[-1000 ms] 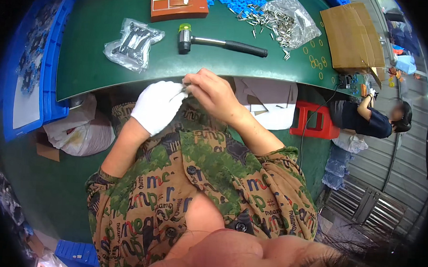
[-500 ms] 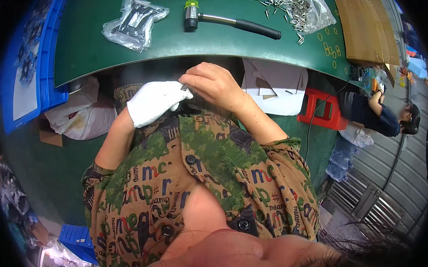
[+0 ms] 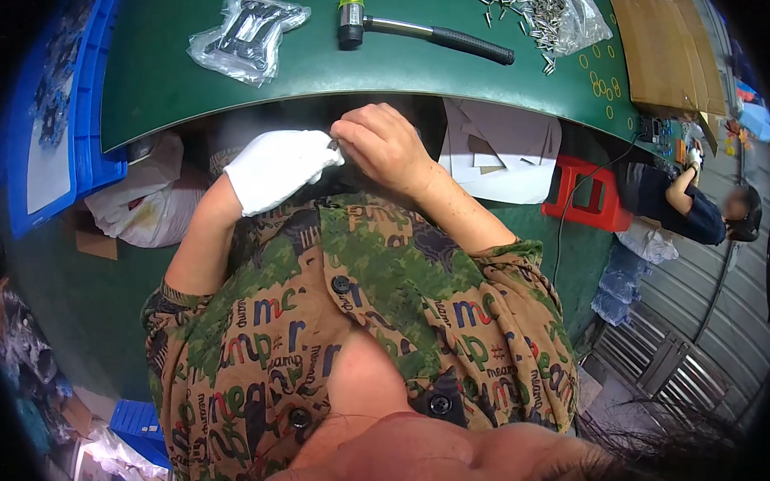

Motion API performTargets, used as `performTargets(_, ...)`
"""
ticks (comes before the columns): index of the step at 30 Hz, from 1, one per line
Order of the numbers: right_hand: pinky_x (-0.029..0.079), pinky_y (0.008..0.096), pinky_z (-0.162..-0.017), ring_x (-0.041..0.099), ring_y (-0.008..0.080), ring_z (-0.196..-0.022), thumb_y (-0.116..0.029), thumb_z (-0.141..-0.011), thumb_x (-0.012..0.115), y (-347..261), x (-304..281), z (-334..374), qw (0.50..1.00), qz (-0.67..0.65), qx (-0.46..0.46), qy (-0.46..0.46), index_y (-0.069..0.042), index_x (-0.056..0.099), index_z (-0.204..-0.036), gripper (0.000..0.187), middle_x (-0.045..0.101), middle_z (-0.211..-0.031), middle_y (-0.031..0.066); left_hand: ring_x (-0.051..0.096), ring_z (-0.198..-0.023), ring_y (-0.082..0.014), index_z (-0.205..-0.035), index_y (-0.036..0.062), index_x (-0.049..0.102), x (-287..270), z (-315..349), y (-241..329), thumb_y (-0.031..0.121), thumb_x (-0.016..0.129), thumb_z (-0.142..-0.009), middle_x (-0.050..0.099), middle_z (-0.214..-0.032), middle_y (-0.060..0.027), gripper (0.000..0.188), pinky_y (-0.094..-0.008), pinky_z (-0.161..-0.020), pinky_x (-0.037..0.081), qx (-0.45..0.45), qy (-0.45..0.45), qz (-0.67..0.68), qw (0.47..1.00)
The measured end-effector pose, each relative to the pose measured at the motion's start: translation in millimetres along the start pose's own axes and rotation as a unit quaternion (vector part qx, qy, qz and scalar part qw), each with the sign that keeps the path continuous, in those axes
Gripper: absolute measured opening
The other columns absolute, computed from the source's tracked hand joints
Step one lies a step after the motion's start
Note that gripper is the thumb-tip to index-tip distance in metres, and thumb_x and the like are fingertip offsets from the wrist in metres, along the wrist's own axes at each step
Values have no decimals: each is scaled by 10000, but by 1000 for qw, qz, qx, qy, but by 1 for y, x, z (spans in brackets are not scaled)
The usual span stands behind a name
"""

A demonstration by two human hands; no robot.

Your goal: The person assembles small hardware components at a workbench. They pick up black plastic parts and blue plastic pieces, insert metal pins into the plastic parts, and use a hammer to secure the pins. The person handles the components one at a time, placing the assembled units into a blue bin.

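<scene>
Clock directions run from where the hands meet, 12 being the picture's top. At 9 o'clock, a blue plastic bin point(image 3: 101, 116) holds dark parts, blurred and swallowed by the black rim. At 8, a crumpled whitish bag point(image 3: 150, 203) slumps partly under the table point(image 3: 184, 110), its contents hidden. At 11, a glossy clear pouch point(image 3: 249, 39) wraps black, strut-like parts, their outline broken by glare.

The left hand point(image 3: 281, 169), in a white knit glove, curls its fingers narrowly around a small dark piece point(image 3: 334, 144); folded fingers hide most of it, so its shape is unclear. The piece sits between the 2 hands, just off the table's near edge. The bare right hand point(image 3: 389, 150) bunches its fingertips against it; whether they grip it, I cannot tell.

From 12 to 1 lies a hammer point(image 3: 424, 36) with a yellow-and-black head, shiny shaft and textured black handle. At 2, slim metal pins point(image 3: 540, 24) spill beside clear film point(image 3: 583, 27), cut off above. Farther right are thin yellow rings point(image 3: 600, 85), a brown carton point(image 3: 668, 51) and, at 3, a red stool point(image 3: 586, 198).
</scene>
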State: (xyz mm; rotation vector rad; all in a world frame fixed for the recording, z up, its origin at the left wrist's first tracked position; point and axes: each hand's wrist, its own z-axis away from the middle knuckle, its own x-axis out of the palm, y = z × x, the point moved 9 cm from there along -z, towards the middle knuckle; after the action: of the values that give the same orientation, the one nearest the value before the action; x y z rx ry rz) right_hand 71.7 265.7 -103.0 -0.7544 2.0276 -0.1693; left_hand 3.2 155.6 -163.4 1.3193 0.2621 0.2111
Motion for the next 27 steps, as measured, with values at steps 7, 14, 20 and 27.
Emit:
performTargets(7,539,382,-706,662,283,-822,-25,-811,764,-4,10,19,999,-34,28,11,-44,659,-1027,241,662,-950,90,479,-658,-84,-1022,25,759,17,7,-22,248,610,-1039,606,-776,6,269,-269,-638,419,-81,-15,67,994)
performTargets(14,558,388,-711,669,301,-847,6,-813,749,-5,15,27,996,-66,54,24,-20,645,-1034,245,657,-969,112,469,-636,-79,-989,36,770,20,12,-12,250,608,-1029,587,-743,9,271,-265,-611,405,-89,1,26,996)
performTargets(20,554,394,-716,665,307,-846,-17,-830,749,-4,19,33,995,-71,60,30,-27,651,-1024,218,664,-971,111,502,-621,-110,-1009,60,773,23,15,-11,284,581,-1044,615,-737,-20,297,-289,-609,440,-69,9,-2,998)
performTargets(27,506,385,-702,644,277,-780,-91,-827,777,-8,-34,11,999,-49,21,7,-73,688,-1074,263,650,-872,61,565,-594,-140,-974,70,773,25,20,-4,266,575,-1039,638,-706,-45,286,-313,-600,472,-30,32,-78,996)
